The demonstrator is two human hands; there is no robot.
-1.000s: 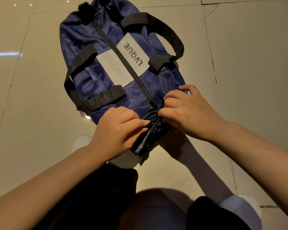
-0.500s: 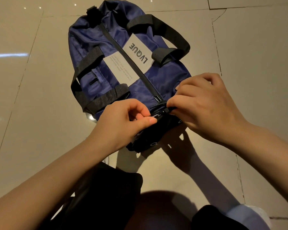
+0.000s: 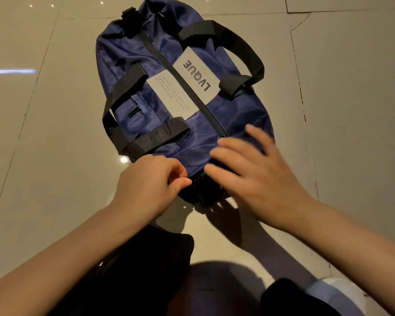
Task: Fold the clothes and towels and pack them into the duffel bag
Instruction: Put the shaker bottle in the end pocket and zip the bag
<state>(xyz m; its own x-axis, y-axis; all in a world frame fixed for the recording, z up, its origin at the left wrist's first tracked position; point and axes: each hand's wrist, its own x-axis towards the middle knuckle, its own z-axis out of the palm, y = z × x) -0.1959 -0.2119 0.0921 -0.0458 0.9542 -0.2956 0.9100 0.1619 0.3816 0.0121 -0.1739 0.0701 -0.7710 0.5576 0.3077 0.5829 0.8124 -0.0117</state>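
Note:
A navy duffel bag [image 3: 198,137] with black webbing handles [image 3: 242,45] and a grey "LVQUE" patch lies on the tiled floor, its long top zipper [image 3: 180,76] shut along its length. My left hand [image 3: 151,181] hovers at the bag's near left corner, fingers curled with the thumb against the fingertips and nothing visible between them. My right hand [image 3: 255,169] is spread flat with straight fingers over the bag's near end, blurred by motion. No clothes or towels are visible outside the bag.
Glossy beige floor tiles [image 3: 43,144] surround the bag on all sides. My dark-trousered knees [image 3: 135,270] and a white shoe [image 3: 342,290] are at the bottom of the view, just short of the bag's near end.
Both hands have let go of the zipper end they were pinching. My right hand has opened flat over the bag's near end and my left hand has drawn back to the left.

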